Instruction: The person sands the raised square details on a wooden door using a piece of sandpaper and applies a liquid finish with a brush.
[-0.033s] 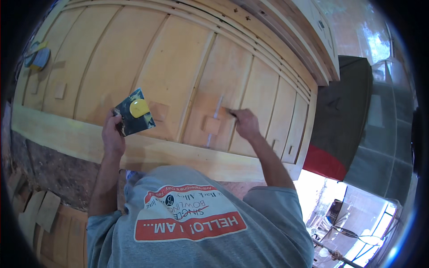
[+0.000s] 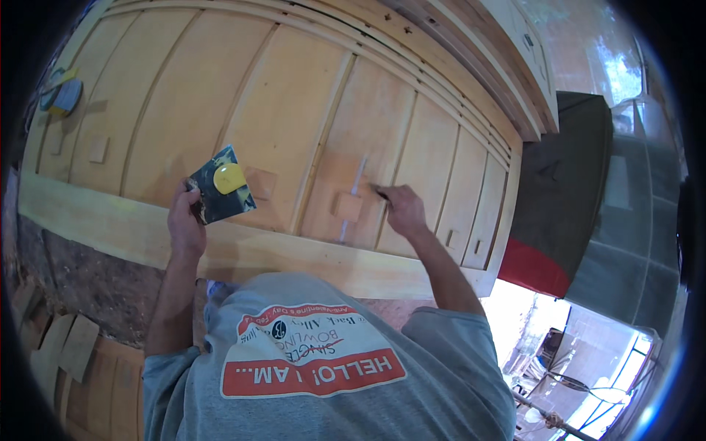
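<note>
My left hand (image 2: 187,220) grips the edge of a dark, smeared square board (image 2: 215,203), which carries a smooth, rounded yellow lump (image 2: 229,177). It is held over a large wooden panel (image 2: 287,103). Farther right, my right hand (image 2: 405,208) is closed around a small dark-tipped tool (image 2: 379,192) whose exact kind is hard to make out. The tool's tip is close to the wood, right beside a small square wooden block (image 2: 348,206). A pale strip (image 2: 359,176) runs along the panel above and below that block. Whether the tip touches the wood cannot be told.
A roll of tape (image 2: 68,95) with blue and yellow parts lies at the panel's far left. Another flat block (image 2: 261,183) sits behind the board. Long boards (image 2: 507,66) stand along the far edge. A dark green and red cover (image 2: 562,198) is at the right.
My right hand and its tool have shifted very slightly left and nearer to me. The left hand and its board stay as they were.
</note>
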`<control>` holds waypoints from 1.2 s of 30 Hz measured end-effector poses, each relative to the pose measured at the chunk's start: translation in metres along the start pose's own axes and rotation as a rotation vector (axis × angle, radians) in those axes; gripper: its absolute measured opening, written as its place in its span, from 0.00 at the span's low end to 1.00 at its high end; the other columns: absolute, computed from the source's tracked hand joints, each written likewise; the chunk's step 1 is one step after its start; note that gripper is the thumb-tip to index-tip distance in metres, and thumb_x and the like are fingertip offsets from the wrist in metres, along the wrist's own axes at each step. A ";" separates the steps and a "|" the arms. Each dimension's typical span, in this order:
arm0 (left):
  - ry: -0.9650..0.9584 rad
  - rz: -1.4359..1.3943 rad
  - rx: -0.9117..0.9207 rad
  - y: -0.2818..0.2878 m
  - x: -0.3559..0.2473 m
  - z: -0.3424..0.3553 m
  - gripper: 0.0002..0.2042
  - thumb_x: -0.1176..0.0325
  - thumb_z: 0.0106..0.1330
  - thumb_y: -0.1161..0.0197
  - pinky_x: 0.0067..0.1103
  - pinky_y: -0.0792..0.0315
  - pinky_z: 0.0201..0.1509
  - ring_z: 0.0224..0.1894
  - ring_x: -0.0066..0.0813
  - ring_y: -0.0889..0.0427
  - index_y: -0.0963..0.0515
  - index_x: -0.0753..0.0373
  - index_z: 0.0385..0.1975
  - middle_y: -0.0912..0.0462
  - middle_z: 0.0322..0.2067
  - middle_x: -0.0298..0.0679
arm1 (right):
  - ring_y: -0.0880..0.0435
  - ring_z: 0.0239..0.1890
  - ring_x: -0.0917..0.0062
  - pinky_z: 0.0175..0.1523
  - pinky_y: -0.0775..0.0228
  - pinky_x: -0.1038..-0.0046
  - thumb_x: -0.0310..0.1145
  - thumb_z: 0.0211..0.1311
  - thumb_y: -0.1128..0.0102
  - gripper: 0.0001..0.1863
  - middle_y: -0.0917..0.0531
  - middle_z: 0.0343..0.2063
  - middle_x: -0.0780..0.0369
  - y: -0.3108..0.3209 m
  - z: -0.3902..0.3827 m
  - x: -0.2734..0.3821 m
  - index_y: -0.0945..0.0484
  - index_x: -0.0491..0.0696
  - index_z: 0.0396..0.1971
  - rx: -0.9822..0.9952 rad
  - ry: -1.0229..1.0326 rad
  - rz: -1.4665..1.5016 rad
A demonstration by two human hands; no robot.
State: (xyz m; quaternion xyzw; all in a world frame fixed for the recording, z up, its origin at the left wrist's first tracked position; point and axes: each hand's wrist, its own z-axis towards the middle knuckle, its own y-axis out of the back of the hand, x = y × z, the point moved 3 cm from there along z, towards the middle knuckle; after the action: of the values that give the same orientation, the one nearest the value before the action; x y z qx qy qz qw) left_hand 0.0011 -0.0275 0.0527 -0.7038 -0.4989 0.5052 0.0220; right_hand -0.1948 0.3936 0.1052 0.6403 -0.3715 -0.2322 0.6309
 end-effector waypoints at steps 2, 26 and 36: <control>0.005 0.010 0.009 -0.002 -0.002 0.000 0.13 0.73 0.67 0.52 0.21 0.29 0.54 0.46 0.23 0.22 0.26 0.66 0.48 0.21 0.41 0.35 | 0.16 0.42 0.63 0.46 0.22 0.60 0.21 0.57 0.41 0.12 0.13 0.35 0.59 0.004 -0.015 0.010 0.15 0.52 0.38 0.017 0.004 0.011; -0.030 0.014 0.029 -0.008 -0.008 -0.005 0.12 0.72 0.67 0.52 0.23 0.29 0.56 0.47 0.24 0.22 0.26 0.66 0.47 0.20 0.42 0.37 | 0.17 0.49 0.62 0.53 0.23 0.60 0.24 0.58 0.43 0.15 0.13 0.41 0.57 0.008 0.129 -0.020 0.16 0.53 0.44 -0.002 -0.093 0.014; 0.002 0.036 0.039 -0.019 -0.011 -0.009 0.12 0.72 0.67 0.52 0.22 0.29 0.55 0.46 0.24 0.22 0.26 0.66 0.46 0.20 0.41 0.36 | 0.19 0.47 0.61 0.53 0.23 0.62 0.21 0.49 0.40 0.20 0.15 0.47 0.60 -0.033 0.005 0.057 0.17 0.48 0.45 -0.161 0.161 0.016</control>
State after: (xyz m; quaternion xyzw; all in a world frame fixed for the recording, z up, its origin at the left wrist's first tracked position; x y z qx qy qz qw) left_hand -0.0051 -0.0222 0.0747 -0.7128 -0.4760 0.5144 0.0273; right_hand -0.1575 0.3438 0.0818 0.6010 -0.3051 -0.2041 0.7100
